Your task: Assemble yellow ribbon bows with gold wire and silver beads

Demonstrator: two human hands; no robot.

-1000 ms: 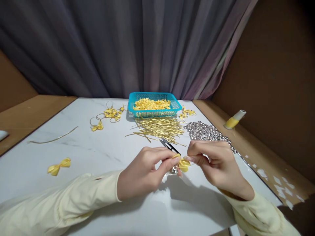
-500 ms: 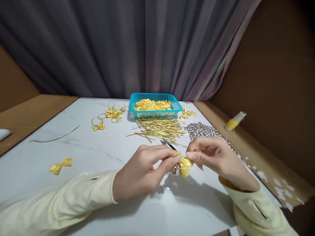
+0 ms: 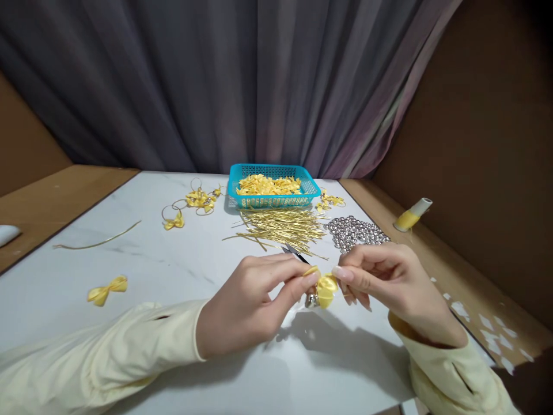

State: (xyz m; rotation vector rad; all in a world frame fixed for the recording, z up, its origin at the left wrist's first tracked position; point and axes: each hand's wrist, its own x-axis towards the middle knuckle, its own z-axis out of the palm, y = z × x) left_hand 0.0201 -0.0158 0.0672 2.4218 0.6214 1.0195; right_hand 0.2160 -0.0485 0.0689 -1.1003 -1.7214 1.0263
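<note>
Between thumb and forefinger, my left hand (image 3: pixel 254 297) pinches a yellow ribbon bow (image 3: pixel 327 290) above the table. A shiny silver bell (image 3: pixel 311 300) hangs beside the bow, just below my left fingertips. My right hand (image 3: pixel 382 282) is closed in a pinch at the bow's upper right edge. What lies between its fingertips is too small to make out; a thin yellowish strand shows near its lower fingers. Behind my hands lie small dark-handled scissors (image 3: pixel 296 252), partly hidden. Another yellow bow (image 3: pixel 108 290) lies flat on the left.
A blue basket (image 3: pixel 275 202) of yellow bows stands at the back. Gold twist ties (image 3: pixel 285 227) lie before it, with silver bells (image 3: pixel 356 230) to their right. Bows with wire loops (image 3: pixel 201 199) are at left. A yellow thread spool (image 3: pixel 410 216) sits on the right edge.
My right hand has shifted slightly right, and its fingertips have drawn from over the bow to its edge. My left hand keeps its pinch on the bow.
</note>
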